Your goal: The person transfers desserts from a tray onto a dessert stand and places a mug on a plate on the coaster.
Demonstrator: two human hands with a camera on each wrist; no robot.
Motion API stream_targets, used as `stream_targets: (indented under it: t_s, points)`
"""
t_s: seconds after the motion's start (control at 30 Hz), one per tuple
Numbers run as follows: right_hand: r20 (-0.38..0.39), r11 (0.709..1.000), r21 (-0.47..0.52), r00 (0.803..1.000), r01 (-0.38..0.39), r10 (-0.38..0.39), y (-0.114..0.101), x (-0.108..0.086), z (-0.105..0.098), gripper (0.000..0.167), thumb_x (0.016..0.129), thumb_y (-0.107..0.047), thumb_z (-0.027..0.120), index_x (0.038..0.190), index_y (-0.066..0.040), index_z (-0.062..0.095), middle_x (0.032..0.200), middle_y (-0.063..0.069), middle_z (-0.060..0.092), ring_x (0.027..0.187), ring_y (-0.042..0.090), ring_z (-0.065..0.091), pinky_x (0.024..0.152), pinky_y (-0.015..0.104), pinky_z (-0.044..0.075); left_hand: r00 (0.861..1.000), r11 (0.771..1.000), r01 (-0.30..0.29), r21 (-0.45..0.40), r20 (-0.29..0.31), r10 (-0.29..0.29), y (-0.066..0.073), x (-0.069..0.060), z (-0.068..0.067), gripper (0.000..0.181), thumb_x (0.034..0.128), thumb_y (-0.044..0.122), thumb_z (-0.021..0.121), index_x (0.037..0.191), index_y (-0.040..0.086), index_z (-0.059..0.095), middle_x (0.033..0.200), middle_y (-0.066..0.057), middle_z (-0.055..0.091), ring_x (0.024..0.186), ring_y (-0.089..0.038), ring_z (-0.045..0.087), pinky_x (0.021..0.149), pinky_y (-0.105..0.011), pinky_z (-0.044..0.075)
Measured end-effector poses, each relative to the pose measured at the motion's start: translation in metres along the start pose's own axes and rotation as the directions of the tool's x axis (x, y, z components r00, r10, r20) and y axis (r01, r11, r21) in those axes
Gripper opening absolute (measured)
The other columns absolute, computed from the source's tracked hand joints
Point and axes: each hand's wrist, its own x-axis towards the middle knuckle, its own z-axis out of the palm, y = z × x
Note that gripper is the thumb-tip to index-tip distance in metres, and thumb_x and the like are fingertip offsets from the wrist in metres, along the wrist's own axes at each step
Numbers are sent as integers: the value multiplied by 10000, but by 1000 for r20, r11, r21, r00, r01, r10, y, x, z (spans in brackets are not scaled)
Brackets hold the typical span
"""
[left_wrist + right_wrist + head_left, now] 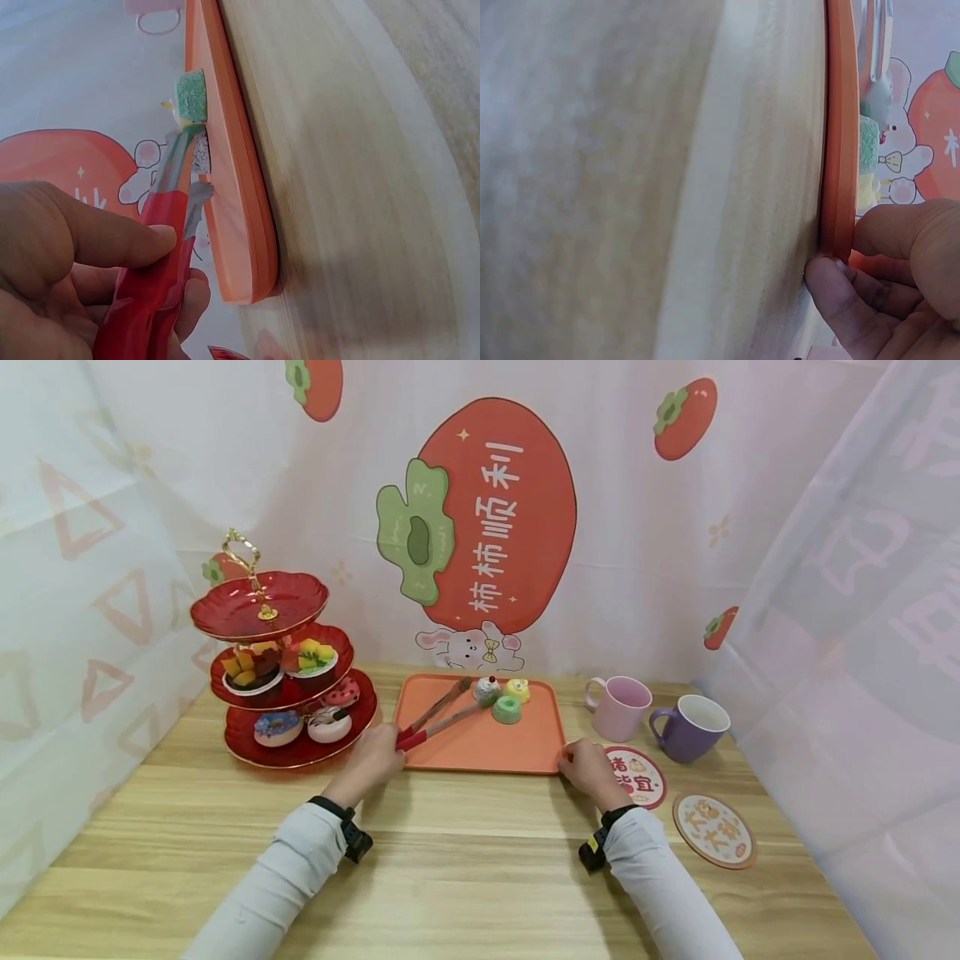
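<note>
My left hand [378,756] grips the red handles of metal tongs [450,721]; the thumb lies on one handle in the left wrist view. The tongs' arms stand apart over the orange tray [480,752], one tip close to a small cake with a cherry [487,690]. Beside that cake on the tray are a yellow cake [517,690] and a green ring-shaped cake [507,710]. My right hand [588,768] pinches the tray's front right corner between thumb and fingers, as the right wrist view shows at the rim [840,165].
At the left stands a three-tier red stand [258,606] with cupcakes and doughnuts on its lower tiers. To the right are a pink mug [622,708], a purple mug [690,729] and two round coasters [715,830]. A printed cloth [637,568] hangs behind the wooden table [465,877].
</note>
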Motion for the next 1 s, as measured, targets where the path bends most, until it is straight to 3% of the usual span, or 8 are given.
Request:
stream_targets:
  t_s: [0.2,0.43,1.0]
  points:
    - [-6,1000,3,1000,-3,3,0,0,0,397,823,-52,642,513,-118,403,493,-41,338,478,139,391,475,267,284,999,999,-17,43,-49,19,2,0,2,141,777,-1,633,916,-12,611,786,-112,593,680,-263,537,660,-393,444]
    - [-9,1000,0,1000,1,-1,0,0,0,394,824,-55,642,514,-119,408,492,-43,339,477,138,390,476,268,286,988,994,-76,79,-127,86,0,-2,4,129,745,-28,625,871,0,623,744,-101,593,638,-263,527,611,-376,429]
    - [12,1000,18,1000,-6,6,-1,0,-1,366,826,-40,630,517,-108,446,493,-33,357,467,132,389,477,263,293,992,999,-50,16,-119,51,-2,-11,-3,142,770,-27,614,907,-1,643,767,-93,602,619,-236,517,575,-355,427]
